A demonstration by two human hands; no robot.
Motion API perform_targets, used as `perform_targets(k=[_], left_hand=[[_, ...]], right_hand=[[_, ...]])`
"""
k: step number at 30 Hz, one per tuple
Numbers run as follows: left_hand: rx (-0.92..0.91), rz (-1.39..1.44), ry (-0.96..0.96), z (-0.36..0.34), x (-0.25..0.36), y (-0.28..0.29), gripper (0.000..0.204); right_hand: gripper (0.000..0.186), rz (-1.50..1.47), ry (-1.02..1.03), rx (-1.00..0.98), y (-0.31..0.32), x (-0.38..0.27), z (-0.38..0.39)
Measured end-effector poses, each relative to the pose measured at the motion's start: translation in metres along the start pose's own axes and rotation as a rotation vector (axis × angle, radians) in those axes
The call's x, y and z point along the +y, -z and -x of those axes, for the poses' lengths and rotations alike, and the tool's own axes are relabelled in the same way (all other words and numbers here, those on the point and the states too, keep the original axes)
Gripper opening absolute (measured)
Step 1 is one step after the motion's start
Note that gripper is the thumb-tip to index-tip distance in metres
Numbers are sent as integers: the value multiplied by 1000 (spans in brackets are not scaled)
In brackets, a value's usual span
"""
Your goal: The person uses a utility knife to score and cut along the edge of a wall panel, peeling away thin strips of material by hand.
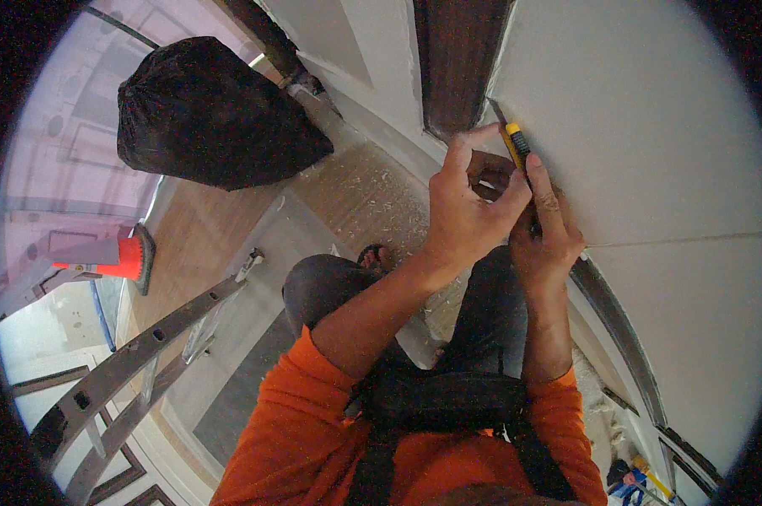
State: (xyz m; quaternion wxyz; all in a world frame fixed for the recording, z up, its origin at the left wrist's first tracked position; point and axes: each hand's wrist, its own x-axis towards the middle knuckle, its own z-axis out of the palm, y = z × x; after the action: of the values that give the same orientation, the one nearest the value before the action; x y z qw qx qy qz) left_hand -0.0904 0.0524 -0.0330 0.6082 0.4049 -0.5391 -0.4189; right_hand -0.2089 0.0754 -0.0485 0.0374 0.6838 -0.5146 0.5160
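Note:
In my right hand [548, 232] is a yellow-and-black utility knife [514, 135], held upright with its blade toward the white wall panel [651, 135], beside the lower end of a dark brown wooden trim strip [456, 63]. My left hand [469, 211] is closed at the same knife, thumb against its body and index finger reaching up near the blade end. The fingers behind the knife are partly hidden.
A full black bag [216, 110] lies upper left, near an orange traffic cone [123, 257]. A metal ladder [128, 354] runs along the lower left. Wood-look flooring [368, 194] has scattered debris. A few tools [638, 479] lie lower right. My knees are bent below my hands.

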Motion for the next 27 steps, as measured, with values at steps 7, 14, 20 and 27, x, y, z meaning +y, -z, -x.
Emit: perform_targets(k=[7,14,20,27], left_hand=[[18,32,89,4,0,-2,42],[47,112,46,-6,11,-8,39],[33,177,169,-7,10,-1,30],[-25,231,357,-5,1,0,29]], right_hand=[[56,-3,-66,-82,5,7,14],[55,-20,-10,-36,6,-2,-7],[61,-11,-19,-33,2,-7,-7],[59,9,-119,-143,8,2,8]])
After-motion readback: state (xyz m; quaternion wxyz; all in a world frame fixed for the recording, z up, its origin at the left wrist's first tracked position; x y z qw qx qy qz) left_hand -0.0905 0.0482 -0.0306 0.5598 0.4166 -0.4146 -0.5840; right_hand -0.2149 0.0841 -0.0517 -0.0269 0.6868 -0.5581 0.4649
